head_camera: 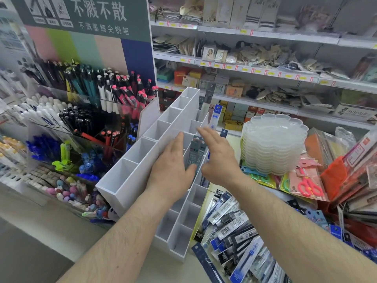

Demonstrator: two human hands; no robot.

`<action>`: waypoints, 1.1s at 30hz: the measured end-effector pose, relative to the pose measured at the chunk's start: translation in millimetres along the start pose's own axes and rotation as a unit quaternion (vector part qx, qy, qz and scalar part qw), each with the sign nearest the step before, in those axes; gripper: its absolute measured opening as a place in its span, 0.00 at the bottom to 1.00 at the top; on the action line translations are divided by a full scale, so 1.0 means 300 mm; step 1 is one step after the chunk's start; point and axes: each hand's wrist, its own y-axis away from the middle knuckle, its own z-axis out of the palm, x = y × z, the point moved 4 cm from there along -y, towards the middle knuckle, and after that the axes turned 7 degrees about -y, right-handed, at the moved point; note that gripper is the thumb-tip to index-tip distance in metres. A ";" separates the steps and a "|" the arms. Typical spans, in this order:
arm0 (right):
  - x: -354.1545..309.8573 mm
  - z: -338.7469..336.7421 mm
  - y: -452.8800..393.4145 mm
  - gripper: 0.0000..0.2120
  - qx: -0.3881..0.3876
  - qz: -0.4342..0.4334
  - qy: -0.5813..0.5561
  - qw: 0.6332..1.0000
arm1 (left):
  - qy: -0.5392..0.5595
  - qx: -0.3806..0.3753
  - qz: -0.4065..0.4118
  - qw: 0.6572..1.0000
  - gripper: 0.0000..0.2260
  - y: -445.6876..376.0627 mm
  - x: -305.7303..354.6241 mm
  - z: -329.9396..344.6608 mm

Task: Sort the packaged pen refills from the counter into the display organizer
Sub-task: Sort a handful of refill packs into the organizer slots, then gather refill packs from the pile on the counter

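A white tiered display organizer (130, 166) with several square compartments stands on the counter. My left hand (171, 166) rests flat on its middle divider wall, fingers straight. My right hand (218, 158) hovers open just right of it, fingers extended, holding nothing. Between the hands, grey refill packs (194, 154) stand in one compartment. Further back, a grey pack (208, 99) and a blue-white pack (215, 117) stand in other compartments. A pile of packaged pen refills (234, 231) lies on the counter at the lower right.
Pen displays (91, 94) fill the left side. A stack of clear plastic palettes (273, 144) sits right of the organizer, with packaged scissors (306, 184) and other stationery packs beyond. Store shelves (265, 68) run along the back.
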 end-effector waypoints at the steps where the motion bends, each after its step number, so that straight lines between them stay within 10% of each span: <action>1: -0.011 -0.002 -0.006 0.42 -0.030 0.003 0.048 0.998 | -0.001 0.000 0.002 1.000 0.37 0.003 0.006 0.000; 11: 0.170 -0.148 0.245 0.36 0.112 0.158 -0.160 0.968 | 0.022 0.163 0.171 0.971 0.23 0.111 0.129 0.087; 16: 0.381 -0.139 0.551 0.19 0.081 0.366 -0.121 0.919 | 0.048 -0.066 0.156 0.984 0.22 0.162 0.183 0.354; 23: 0.436 -0.022 0.768 0.29 -0.033 0.446 0.080 0.891 | -0.151 -0.385 -0.019 0.910 0.60 0.119 0.127 0.720; 33: 0.511 0.018 0.750 0.37 -0.024 0.421 0.081 0.903 | -0.126 -0.342 -0.015 0.931 0.43 0.106 0.152 0.738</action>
